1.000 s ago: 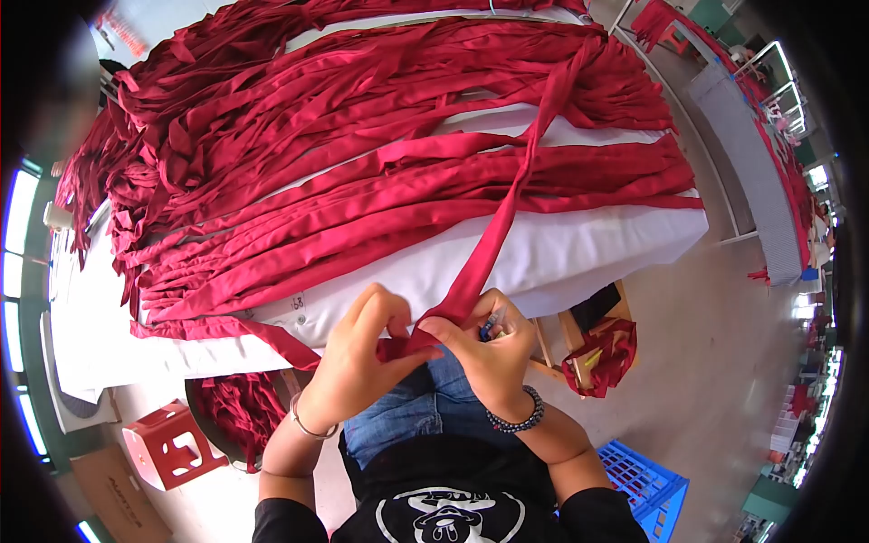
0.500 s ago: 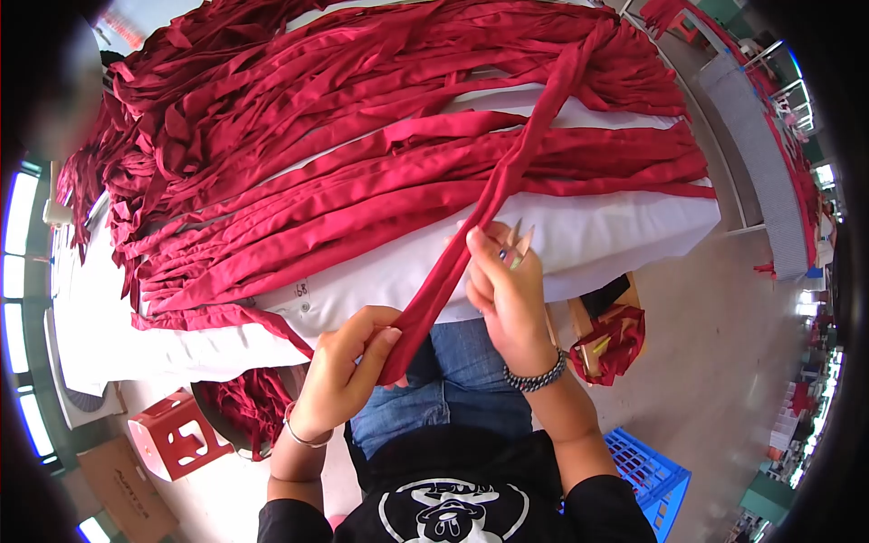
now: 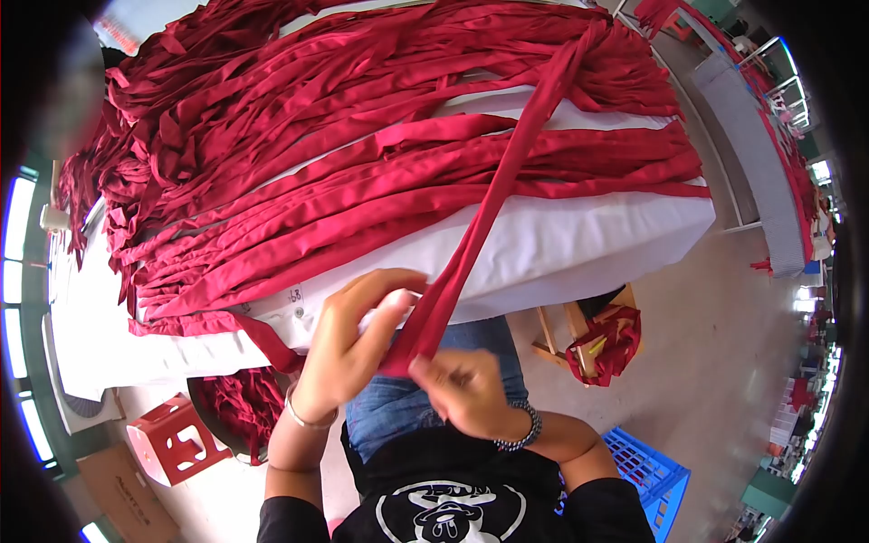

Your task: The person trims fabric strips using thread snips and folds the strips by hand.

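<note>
A long red fabric strip [image 3: 493, 199] runs from the pile at the upper right of the table down to my hands. My left hand [image 3: 348, 339] is around the strip's lower end, its thumb and fingers spread on either side. Just to the right, my right hand [image 3: 466, 389] is curled, slightly blurred, with its thumb against the strip's lower end. The scissors seen earlier cannot be made out in it now. Many more red strips [image 3: 362, 204] lie in layers across the white-covered table [image 3: 579, 244].
Below the table at left are a red stool [image 3: 172, 443] and a round container of red fabric [image 3: 240, 407]. A blue crate [image 3: 647, 480] stands at lower right, near a wooden stool [image 3: 552, 335] with red cloth [image 3: 615, 344]. Another fabric-covered table [image 3: 751, 154] stands farther right.
My right hand has moved down from midway up the strip to its lower end beside my left hand. My left hand has risen slightly and its fingers have opened wider.
</note>
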### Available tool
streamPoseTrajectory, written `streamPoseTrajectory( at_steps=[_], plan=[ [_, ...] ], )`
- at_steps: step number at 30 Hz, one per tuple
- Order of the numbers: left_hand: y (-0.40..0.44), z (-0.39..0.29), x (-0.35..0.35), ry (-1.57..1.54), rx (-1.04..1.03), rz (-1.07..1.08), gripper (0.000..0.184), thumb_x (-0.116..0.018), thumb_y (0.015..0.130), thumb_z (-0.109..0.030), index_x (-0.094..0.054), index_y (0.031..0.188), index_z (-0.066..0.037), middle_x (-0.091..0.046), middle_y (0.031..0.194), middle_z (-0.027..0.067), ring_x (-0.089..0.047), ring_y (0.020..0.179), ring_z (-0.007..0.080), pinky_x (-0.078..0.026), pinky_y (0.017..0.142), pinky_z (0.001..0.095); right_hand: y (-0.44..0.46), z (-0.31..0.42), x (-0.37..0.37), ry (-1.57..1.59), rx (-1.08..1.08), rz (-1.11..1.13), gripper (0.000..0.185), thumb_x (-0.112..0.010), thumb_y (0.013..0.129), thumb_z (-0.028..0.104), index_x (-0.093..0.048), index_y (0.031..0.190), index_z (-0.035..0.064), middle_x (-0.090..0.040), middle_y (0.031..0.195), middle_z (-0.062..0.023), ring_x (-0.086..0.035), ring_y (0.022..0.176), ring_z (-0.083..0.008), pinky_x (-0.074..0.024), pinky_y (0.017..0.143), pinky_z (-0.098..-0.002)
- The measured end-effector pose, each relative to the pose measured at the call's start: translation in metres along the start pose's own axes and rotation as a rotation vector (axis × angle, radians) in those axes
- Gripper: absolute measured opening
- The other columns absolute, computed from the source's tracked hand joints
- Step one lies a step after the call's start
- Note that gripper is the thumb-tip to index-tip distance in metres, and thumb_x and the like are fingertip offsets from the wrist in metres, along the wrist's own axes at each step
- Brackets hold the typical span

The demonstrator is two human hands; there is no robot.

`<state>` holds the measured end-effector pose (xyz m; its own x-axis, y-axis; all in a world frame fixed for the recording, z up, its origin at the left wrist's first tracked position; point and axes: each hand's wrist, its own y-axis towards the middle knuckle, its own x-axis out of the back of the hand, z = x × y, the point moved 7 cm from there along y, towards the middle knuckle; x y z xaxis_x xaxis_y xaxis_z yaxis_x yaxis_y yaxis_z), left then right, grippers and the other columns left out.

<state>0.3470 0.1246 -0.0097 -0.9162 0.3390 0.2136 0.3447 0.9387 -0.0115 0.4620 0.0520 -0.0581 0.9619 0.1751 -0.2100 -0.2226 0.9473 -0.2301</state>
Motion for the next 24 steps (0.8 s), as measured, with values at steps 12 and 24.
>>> streamPoseTrajectory(
  at_steps=[12, 24],
  plan=[
    [-0.019, 0.022, -0.045, -0.351, 0.224, 0.158, 0.017, -0.07, 0.087, -0.005, -0.056, 0.091, 0.002, -0.063, 0.078, 0.0039, -0.062, 0.069, 0.0072, -0.049, 0.061, 0.0196, 0.015, -0.009, 0.076, 0.242, -0.023, -0.217, 0.029, -0.064, 0.093, 0.027, -0.06, 0.106, 0.0009, -0.061, 0.077, 0.0008, -0.037, 0.045, 0.0015, -0.0251, 0.038, -0.0181],
    [-0.039, 0.03, -0.032, -0.136, 0.214, 0.11, 0.015, -0.05, 0.098, -0.01, -0.057, 0.096, 0.003, -0.062, 0.081, 0.0076, -0.059, 0.068, 0.0115, -0.047, 0.064, 0.0249, 0.011, 0.01, 0.094, 0.29, 0.006, -0.452, 0.02, -0.065, 0.091, 0.014, -0.064, 0.099, -0.0049, -0.052, 0.059, 0.0044, -0.033, 0.039, -0.0011, -0.0255, 0.036, -0.0201]
  ],
)
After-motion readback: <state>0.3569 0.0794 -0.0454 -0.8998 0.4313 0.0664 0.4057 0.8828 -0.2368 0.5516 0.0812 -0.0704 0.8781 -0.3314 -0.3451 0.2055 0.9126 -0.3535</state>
